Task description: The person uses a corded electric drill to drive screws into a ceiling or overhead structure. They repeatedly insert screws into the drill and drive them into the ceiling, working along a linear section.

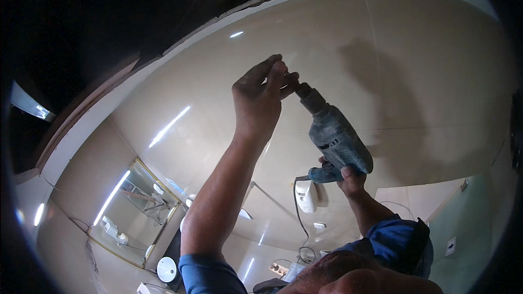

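A dusty, dark blue-green corded power drill (339,140) is raised in front of the beige wall, its chuck tilted up and to the left. My right hand (352,178) is wrapped round the drill at its handle end, with some fingers hidden behind the body. My left hand (262,84) is closed in a pinch at the drill's nose, just past the chuck (311,98). A thin drill bit (289,75) shows partly between its fingers; the rest of the bit is covered. From the handle a dark cable (297,207) hangs down.
Large beige wall panels (327,38) stand behind the drill, below a dark opening with a rough edge. A framed mirror (136,212) is at lower left. White dispenser (306,196) is mounted on the wall near the cable. A power strip (279,268) lies lower down.
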